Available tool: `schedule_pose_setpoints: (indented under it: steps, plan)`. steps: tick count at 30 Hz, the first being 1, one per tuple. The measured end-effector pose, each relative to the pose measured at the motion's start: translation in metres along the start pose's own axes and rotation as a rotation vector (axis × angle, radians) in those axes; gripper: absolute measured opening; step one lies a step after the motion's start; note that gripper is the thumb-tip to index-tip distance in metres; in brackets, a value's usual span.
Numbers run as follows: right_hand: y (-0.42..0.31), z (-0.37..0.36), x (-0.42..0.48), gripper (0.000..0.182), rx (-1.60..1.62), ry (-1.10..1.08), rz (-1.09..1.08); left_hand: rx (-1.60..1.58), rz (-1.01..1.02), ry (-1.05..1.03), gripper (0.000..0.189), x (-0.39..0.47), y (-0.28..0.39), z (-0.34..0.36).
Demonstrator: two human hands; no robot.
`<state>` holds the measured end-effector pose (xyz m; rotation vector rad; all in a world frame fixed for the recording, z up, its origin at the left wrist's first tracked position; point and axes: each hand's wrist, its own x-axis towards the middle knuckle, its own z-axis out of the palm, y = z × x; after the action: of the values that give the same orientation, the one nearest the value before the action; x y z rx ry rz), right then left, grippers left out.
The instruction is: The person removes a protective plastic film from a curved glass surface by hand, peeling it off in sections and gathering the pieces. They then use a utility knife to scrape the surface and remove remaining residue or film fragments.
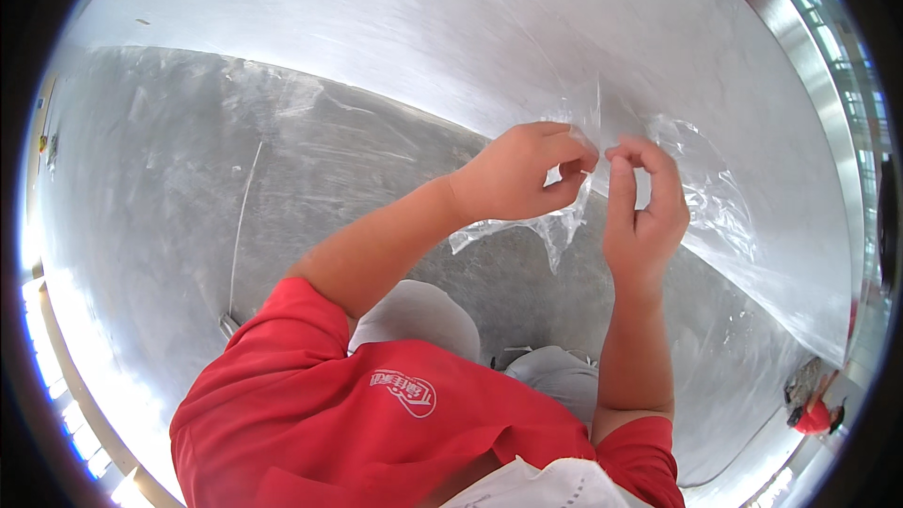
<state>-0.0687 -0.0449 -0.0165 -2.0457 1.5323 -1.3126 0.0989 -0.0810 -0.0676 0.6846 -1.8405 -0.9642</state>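
Clear plastic film (716,208) hangs in crinkled folds around both hands, in front of a smooth pale grey panel (423,28). My left hand (529,169) pinches the film between thumb and fingers, and a torn-looking, ragged piece (554,233) dangles beneath it. Close by on the right, my right hand (645,190) is raised with thumb and forefinger nearly together at the film's edge. Whether those fingertips grip the film cannot be told. A thin upright fold of film rises between the two hands.
A scuffed grey floor (338,176) lies below the panel. A thin pale cord or strip (245,219) runs across it at left. A bright metal edge (811,56) borders the panel at right. Another person in red (815,416) is far off at lower right.
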Motion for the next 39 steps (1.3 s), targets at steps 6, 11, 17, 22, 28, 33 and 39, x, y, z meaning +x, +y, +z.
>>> schedule_pose_setpoints:
  steps: [6, 11, 17, 22, 28, 33, 39]
  plan:
    - [-0.004, 0.009, 0.007, 0.020, 0.024, -0.049, 0.368, 0.091, 0.061, -0.173, 0.017, -0.017, -0.009, 0.026]
    - [0.002, 0.013, 0.012, 0.021, -0.034, -0.128, 0.409, 0.031, 0.052, -0.157, 0.018, -0.030, -0.008, 0.041]
    - [0.025, 0.008, -0.014, 0.017, -0.059, -0.141, 0.371, 0.066, -0.046, -0.189, 0.023, -0.060, -0.017, 0.029]
    - [0.030, 0.002, -0.036, 0.017, -0.126, -0.140, 0.318, 0.297, -0.191, 0.202, 0.037, -0.071, -0.045, 0.001]
    - [-0.025, 0.002, 0.013, 0.018, -0.190, -0.049, -0.033, 0.375, -0.397, 0.140, 0.069, -0.058, -0.092, 0.030]
    - [-0.050, 0.038, 0.072, 0.030, -0.154, -0.089, 0.155, 0.191, -0.510, 0.173, 0.066, -0.057, -0.115, 0.057]
    - [-0.049, 0.034, 0.088, 0.025, -0.289, -0.258, 0.024, 0.228, -0.625, 0.110, 0.035, -0.053, -0.113, 0.052]
